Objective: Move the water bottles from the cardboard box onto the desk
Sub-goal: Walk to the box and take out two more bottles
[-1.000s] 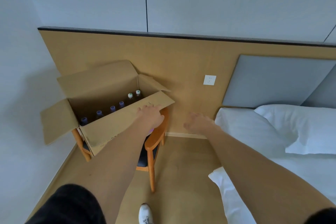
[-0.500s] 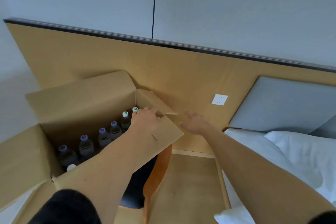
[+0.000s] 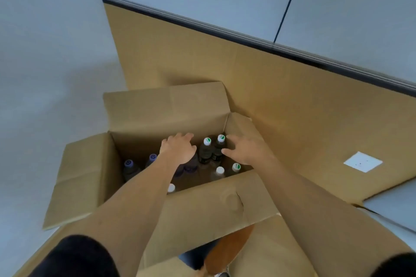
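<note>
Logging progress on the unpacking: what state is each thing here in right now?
cardboard box: open, flaps folded out
water bottles: upright in the box, capped, none lifted
left hand: open, inside the box above the bottles
right hand: open, beside the green-and-white-capped bottles

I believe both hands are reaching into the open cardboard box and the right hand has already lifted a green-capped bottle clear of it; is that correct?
Not quite. In the head view the right hand is open beside the green-capped bottle, which stands inside the cardboard box; nothing has been lifted. The left hand does reach into the open box too.
</note>
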Available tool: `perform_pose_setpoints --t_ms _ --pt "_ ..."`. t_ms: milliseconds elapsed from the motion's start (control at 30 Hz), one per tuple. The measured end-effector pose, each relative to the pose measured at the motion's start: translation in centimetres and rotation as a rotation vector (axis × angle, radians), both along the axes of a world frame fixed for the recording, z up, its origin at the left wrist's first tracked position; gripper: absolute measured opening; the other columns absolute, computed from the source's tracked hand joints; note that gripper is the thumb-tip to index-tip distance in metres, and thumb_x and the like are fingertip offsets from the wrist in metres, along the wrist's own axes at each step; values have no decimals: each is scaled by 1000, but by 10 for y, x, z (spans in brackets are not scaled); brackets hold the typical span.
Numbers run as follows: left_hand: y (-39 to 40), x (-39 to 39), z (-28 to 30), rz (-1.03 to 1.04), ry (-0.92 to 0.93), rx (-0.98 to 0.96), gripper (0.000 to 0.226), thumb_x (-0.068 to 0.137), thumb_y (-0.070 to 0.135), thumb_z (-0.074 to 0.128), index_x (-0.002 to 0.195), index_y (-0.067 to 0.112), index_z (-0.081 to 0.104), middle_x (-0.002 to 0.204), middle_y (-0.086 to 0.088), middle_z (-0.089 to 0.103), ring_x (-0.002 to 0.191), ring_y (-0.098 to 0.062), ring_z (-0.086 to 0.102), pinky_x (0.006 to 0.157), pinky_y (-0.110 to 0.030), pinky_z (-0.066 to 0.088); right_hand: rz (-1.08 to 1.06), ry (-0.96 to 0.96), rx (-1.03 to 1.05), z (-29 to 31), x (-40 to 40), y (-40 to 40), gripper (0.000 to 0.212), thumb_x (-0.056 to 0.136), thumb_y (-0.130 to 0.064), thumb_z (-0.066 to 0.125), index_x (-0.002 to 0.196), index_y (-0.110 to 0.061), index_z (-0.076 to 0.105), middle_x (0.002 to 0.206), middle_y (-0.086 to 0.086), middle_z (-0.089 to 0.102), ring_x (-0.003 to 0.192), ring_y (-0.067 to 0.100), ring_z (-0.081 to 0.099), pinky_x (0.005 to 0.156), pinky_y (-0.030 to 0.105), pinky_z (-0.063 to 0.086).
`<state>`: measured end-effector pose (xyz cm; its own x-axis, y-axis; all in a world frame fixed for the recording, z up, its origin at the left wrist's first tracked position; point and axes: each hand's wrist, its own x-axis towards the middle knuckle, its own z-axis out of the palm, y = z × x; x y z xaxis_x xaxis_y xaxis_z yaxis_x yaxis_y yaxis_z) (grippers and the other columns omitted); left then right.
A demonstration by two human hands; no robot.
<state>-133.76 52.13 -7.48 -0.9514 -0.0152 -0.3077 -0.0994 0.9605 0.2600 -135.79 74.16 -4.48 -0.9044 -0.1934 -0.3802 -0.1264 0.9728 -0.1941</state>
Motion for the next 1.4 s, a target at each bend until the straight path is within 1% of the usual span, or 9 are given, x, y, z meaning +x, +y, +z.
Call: perform_pose_setpoints --t_ms 233,400,500,633,733,833,1100,1200,1400 --pt "-42 -23 -32 193 -168 42 59 103 46 46 157 30 29 156 -7 40 136 -34 45 110 -49 40 215 -154 -30 -55 -80 -29 68 97 -54 54 156 -30 31 155 8 43 137 30 46 110 42 42" --pt "-43 -20 -61 219 -437 83 75 95 45 64 158 25 28 148 -8 52 130 -31 53 103 -36 44 318 -314 21 -100 -114 -31 67 97 -54 55 156 -31 33 156 3 43 139 27 45 107 36 42" --pt "-40 -14 -79 228 -574 68 90 85 35 79 158 28 27 150 -4 49 131 -29 52 103 -37 47 378 -397 18 -123 -125 -33 62 96 -52 58 152 -31 40 153 2 46 136 25 47 98 32 41" --pt "-38 -12 -102 204 -711 24 94 83 21 81 159 27 26 156 -1 42 135 -29 49 99 -35 47 466 -522 43 -147 -123 -38 59 90 -43 66 146 -32 48 145 1 53 127 24 53 86 30 42" --pt "-39 -16 -116 203 -761 13 94 80 22 82 158 26 29 153 0 46 131 -28 53 91 -32 47 522 -549 88 -162 -122 -37 64 82 -31 70 143 -32 52 142 0 55 124 23 56 94 33 49" --pt "-41 -17 -131 244 -822 26 99 75 24 87 157 28 31 151 3 49 130 -27 54 99 -34 50 567 -581 146 -177 -122 -34 71 74 -23 75 142 -31 53 141 1 57 124 24 58 100 38 52" --pt "-44 -12 -166 233 -741 26 82 81 21 80 153 29 42 150 -3 51 131 -26 54 99 -30 47 609 -481 181 -203 -122 -39 67 81 -24 78 142 -33 51 139 1 57 124 27 57 93 36 51" --pt "-50 -17 -172 244 -669 38 74 85 19 76 152 28 44 149 -4 51 133 -26 53 102 -33 46 519 -465 98 -205 -130 -43 61 84 -25 76 141 -31 54 140 2 57 126 27 56 98 37 51" --pt "-57 -23 -177 358 -532 131 73 76 27 87 141 26 54 137 -4 60 123 -27 58 99 -37 51 369 -459 -69 -210 -134 -52 52 80 -24 82 129 -28 65 130 3 63 118 25 59 92 34 49"
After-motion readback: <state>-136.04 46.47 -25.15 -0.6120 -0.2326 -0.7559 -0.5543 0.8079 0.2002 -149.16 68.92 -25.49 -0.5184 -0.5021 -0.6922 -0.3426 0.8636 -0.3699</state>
